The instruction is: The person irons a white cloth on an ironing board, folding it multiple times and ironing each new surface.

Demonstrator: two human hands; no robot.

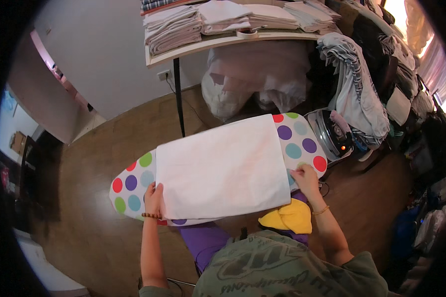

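A white cloth point(223, 167) lies flat across the middle of a polka-dot ironing board point(293, 137), its near edge hanging slightly over the board's side. My left hand point(154, 200) grips the cloth's near left edge, thumb on top and fingers mostly hidden. At the cloth's right edge is my right hand point(305, 178), its thumb and fingertips together near the edge; whether they pinch the fabric cannot be told. An electric iron point(332, 133) with an orange light lit rests on the stand at the board's right end. A yellow cloth point(290, 217) lies by my lap, below the board.
Beyond the board stands a table point(208, 42) with stacks of folded white cloth point(174, 29) and a roll of tape point(247, 34). Bagged fabric point(226, 92) sits beneath it. Draped striped and white cloth point(360, 89) hangs near the iron. A cord point(187, 102) runs from a wall socket.
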